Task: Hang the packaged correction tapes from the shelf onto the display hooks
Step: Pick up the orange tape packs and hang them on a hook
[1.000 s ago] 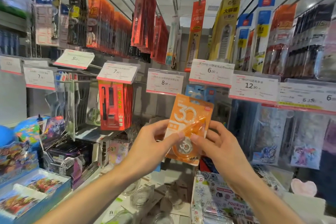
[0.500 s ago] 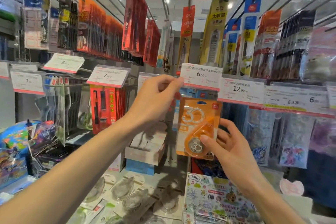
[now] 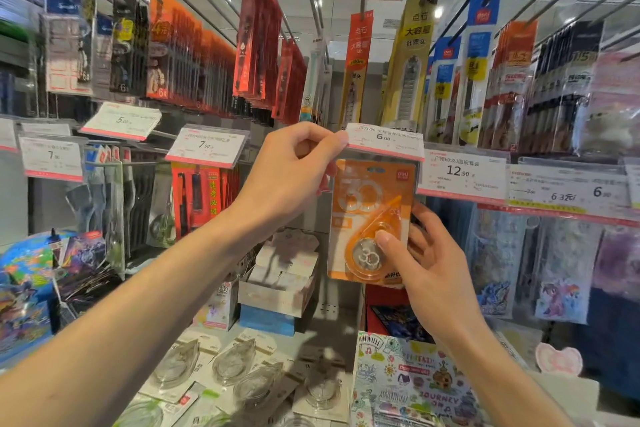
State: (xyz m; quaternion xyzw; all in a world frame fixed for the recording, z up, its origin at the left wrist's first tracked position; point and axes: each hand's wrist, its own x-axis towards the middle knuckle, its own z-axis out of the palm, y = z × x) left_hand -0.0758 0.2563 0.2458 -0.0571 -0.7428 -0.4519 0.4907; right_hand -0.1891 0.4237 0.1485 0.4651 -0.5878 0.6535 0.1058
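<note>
An orange packaged correction tape (image 3: 370, 204) hangs upright just under the 6.00 price tag (image 3: 384, 140). My right hand (image 3: 429, 267) grips the package's lower part, thumb on the clear blister. My left hand (image 3: 294, 170) pinches the left end of that price tag and tilts it up. The hook behind the tag is hidden. Several more packaged correction tapes (image 3: 214, 371) lie flat on the shelf below.
Rows of hanging stationery packs on hooks (image 3: 194, 55) fill the wall above. Price tags (image 3: 460, 173) line the hook ends. A white and blue box (image 3: 277, 295) and a colourful book (image 3: 412, 378) stand on the shelf. Toy boxes (image 3: 24, 291) are at the left.
My left hand let go of the package and rose to lift the 6.00 price tag. My right hand raised the orange package up under that tag.
</note>
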